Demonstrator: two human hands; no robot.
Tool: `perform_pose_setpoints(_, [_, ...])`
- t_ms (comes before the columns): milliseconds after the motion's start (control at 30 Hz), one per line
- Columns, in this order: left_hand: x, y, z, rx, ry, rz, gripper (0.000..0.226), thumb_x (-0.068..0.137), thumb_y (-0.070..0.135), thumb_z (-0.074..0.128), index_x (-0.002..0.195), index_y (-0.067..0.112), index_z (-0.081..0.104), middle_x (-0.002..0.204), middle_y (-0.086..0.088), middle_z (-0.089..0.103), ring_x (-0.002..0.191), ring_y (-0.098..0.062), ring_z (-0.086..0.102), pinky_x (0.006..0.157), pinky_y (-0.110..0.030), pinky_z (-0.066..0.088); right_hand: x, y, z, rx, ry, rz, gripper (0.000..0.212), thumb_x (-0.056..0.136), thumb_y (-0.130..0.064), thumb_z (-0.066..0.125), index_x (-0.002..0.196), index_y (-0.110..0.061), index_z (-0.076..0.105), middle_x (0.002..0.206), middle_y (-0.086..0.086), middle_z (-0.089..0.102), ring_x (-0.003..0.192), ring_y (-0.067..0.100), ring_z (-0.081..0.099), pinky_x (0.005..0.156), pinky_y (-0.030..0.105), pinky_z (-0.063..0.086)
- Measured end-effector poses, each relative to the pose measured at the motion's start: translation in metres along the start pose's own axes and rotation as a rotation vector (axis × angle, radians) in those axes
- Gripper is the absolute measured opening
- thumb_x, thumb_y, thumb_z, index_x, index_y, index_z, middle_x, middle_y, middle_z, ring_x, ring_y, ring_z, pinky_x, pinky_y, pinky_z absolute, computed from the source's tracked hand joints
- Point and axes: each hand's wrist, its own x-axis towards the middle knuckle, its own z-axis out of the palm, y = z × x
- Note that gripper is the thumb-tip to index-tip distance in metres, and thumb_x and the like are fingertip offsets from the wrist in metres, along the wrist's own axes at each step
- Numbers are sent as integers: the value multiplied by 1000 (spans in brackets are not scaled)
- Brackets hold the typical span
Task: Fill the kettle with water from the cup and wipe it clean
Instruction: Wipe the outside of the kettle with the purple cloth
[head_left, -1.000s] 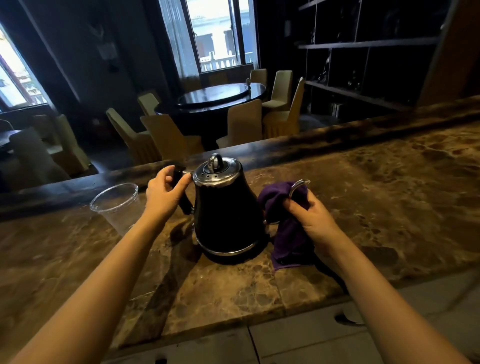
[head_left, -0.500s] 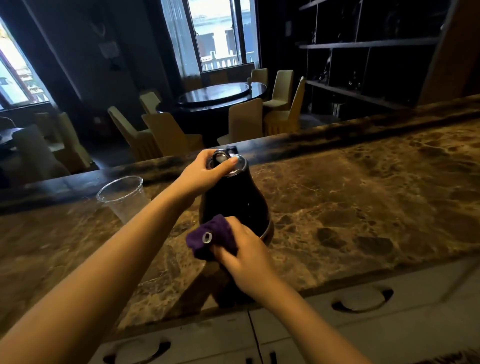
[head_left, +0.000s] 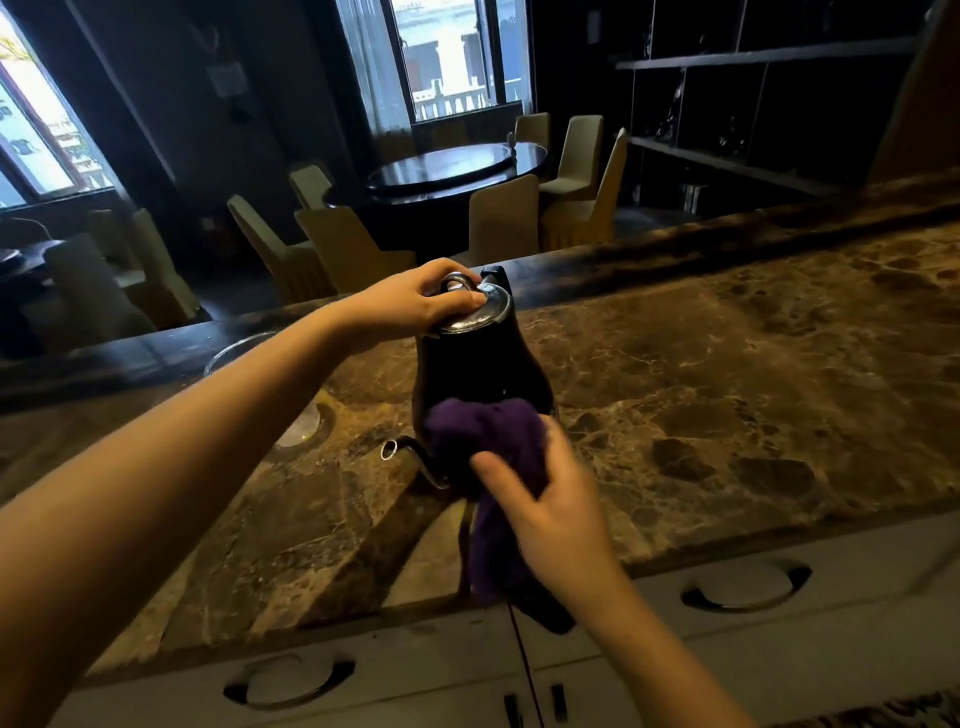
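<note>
A black kettle (head_left: 470, 371) with a chrome lid stands on the brown marble counter (head_left: 727, 395). Its thin spout (head_left: 402, 452) points toward me and to the left. My left hand (head_left: 415, 304) presses down on the lid, fingers around the lid's ring knob. My right hand (head_left: 550, 509) holds a purple cloth (head_left: 493, 447) against the kettle's lower front, and the cloth's tail hangs down over the counter's edge. A clear plastic cup (head_left: 234, 351) stands behind my left forearm, which hides most of it.
White drawers with round recessed pulls (head_left: 745, 584) run under the counter's front edge. Past the counter's dark far ledge (head_left: 675, 249) lies a dim dining room with a round table (head_left: 457, 169), covered chairs and wall shelves.
The kettle has been turned so its spout now points to my left and is uncovered. My right hand has slid the cloth from the spout onto the lower body. My left hand stays on the lid.
</note>
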Motion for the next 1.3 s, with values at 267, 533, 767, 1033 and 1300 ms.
perform_pose_setpoints(267, [9, -22, -15, -126, -79, 32, 35, 91, 25, 50, 125, 24, 56, 123, 1, 62, 112, -13, 59, 86, -19, 50, 23, 32, -77, -148, 416, 153, 23, 84, -38, 58, 103, -28, 51, 96, -13, 61, 91, 9, 59, 79, 26, 44])
perform_pose_setpoints(533, [12, -27, -33, -116, -226, 18, 35, 87, 25, 48, 121, 28, 57, 118, 14, 61, 104, 2, 61, 78, -11, 48, 33, 42, -81, -169, 389, 179, 21, 85, -36, 58, 102, -25, 50, 90, -15, 58, 84, -3, 54, 70, 20, 42])
perform_pose_setpoints(767, [-11, -53, -45, -203, -203, 70, 59, 78, 50, 58, 133, 42, 40, 136, 15, 49, 122, -3, 50, 92, -16, 47, 32, 46, -76, -209, 349, 187, 19, 86, -36, 56, 101, -25, 50, 90, -16, 57, 83, -3, 52, 67, 18, 40])
perform_pose_setpoints(1033, [-96, -146, 51, -1046, 191, 211, 100, 48, 73, 66, 135, 32, 40, 139, -4, 52, 129, -19, 47, 96, -31, 47, 39, 47, -71, -188, 325, 213, 21, 86, -36, 57, 102, -25, 51, 91, -15, 57, 87, 6, 56, 78, 29, 40])
perform_pose_setpoints(1300, [-80, -124, 101, -873, 696, 135, 57, 78, 68, 44, 113, 27, 62, 124, 2, 64, 124, -18, 52, 109, -34, 36, 50, 41, -50, -147, 283, 60, 21, 88, -41, 49, 106, -32, 49, 100, -19, 54, 97, -8, 53, 75, 5, 37])
